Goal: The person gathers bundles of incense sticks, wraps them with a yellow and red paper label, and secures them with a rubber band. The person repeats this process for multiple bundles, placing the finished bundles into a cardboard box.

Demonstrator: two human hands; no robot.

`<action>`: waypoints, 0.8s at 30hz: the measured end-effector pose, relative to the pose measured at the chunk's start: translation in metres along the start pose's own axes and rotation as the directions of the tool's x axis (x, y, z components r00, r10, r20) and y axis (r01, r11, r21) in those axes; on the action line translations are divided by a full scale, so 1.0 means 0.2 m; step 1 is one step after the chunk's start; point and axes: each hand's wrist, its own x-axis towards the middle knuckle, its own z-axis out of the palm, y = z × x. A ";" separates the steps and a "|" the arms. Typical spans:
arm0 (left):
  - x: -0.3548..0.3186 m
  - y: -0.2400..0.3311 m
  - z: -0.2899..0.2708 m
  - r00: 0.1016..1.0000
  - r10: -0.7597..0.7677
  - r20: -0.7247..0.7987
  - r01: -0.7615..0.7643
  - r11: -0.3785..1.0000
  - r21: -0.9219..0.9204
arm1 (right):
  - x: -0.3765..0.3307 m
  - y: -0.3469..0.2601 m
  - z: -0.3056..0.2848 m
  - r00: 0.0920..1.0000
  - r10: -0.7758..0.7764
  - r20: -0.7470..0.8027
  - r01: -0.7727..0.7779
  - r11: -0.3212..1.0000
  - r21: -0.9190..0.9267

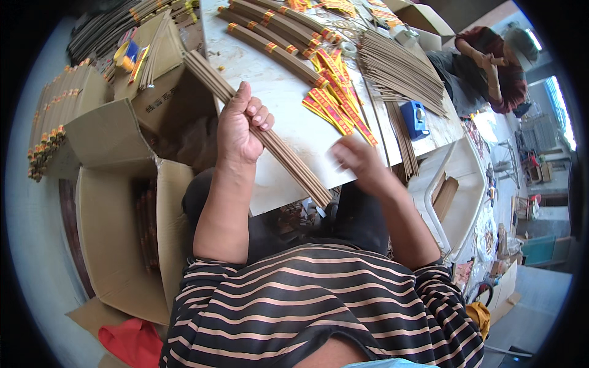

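My left hand is closed around a bundle of thin brown incense sticks. The bundle slants over the near edge of the white table. My right hand is smeared by motion, so its fingers cannot be made out. It is close to a fanned pile of red and yellow paper bands. Beyond them lie several finished bundles wrapped with such bands. Loose incense sticks are spread at the right, and a blue tape dispenser stands beside them.
An open cardboard box stands at my left, with dark bundles inside. More banded bundles are stacked farther left. A white plastic bin sits right of the table. A co-worker is at the far right. Red cloth lies lower left.
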 end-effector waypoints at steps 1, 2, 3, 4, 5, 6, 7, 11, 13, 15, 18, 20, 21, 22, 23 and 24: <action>0.00 0.00 -0.01 1.000 -0.012 0.013 0.013 1.000 -0.011 | 0.05 0.07 -0.09 0.976 -0.014 -0.218 -0.006 0.996 -0.087; -0.01 0.01 -0.01 1.000 -0.013 0.019 0.014 1.000 -0.022 | 0.08 0.05 -0.17 0.918 0.021 -0.396 -0.136 0.954 -0.266; 0.00 0.00 0.00 0.998 -0.043 0.036 0.044 0.999 -0.019 | 0.11 0.22 -0.29 0.849 -0.208 -0.486 -0.071 0.866 -0.495; 0.00 -0.02 0.00 0.999 -0.050 0.009 0.050 0.999 -0.012 | 0.11 0.25 -0.37 0.879 -0.036 -0.475 -0.235 0.834 -0.499; 0.01 -0.04 0.01 0.997 -0.067 0.029 0.068 0.997 -0.029 | 0.11 0.35 -0.42 0.851 -0.040 -0.524 -0.327 0.740 -0.588; 0.01 -0.04 0.01 0.996 -0.075 0.045 0.077 0.996 -0.045 | 0.11 0.36 -0.43 0.855 0.048 -0.517 -0.410 0.673 -0.615; 0.01 -0.04 0.01 0.997 -0.071 0.041 0.073 0.996 -0.050 | 0.11 0.40 -0.44 0.853 0.073 -0.516 -0.428 0.664 -0.613; 0.02 -0.04 -0.01 0.997 -0.075 0.016 0.076 0.995 -0.067 | 0.13 0.49 -0.43 0.872 0.034 -0.488 -0.391 0.649 -0.653; 0.02 -0.04 -0.01 0.995 -0.095 0.021 0.096 0.993 -0.067 | 0.12 0.50 -0.45 0.890 -0.027 -0.455 -0.327 0.658 -0.679; 0.02 -0.04 -0.02 0.994 -0.106 0.037 0.107 0.993 -0.040 | 0.10 0.51 -0.47 0.888 -0.012 -0.460 -0.294 0.755 -0.586; 0.01 -0.04 -0.02 0.994 -0.103 0.035 0.104 0.994 -0.034 | 0.01 0.32 -0.42 0.857 0.119 -0.501 -0.321 0.884 -0.339; 0.01 -0.04 -0.01 0.995 -0.102 0.019 0.102 0.994 -0.046 | -0.05 0.26 -0.39 0.855 -0.008 -0.519 -0.206 0.912 -0.354; 0.01 -0.04 -0.01 0.995 -0.104 0.009 0.104 0.994 -0.044 | -0.08 0.20 -0.36 0.852 -0.018 -0.524 -0.176 0.931 -0.320; 0.01 -0.05 -0.01 0.994 -0.108 -0.001 0.108 0.993 -0.042 | -0.11 0.11 -0.30 0.852 -0.024 -0.523 -0.166 0.935 -0.313; 0.00 -0.05 0.00 0.994 -0.113 -0.009 0.112 0.993 -0.039 | -0.14 0.00 -0.24 0.852 -0.029 -0.523 -0.156 0.939 -0.306; 0.01 -0.06 0.00 0.992 -0.124 -0.012 0.123 0.991 -0.047 | -0.17 -0.06 -0.19 0.850 -0.033 -0.526 -0.147 0.943 -0.298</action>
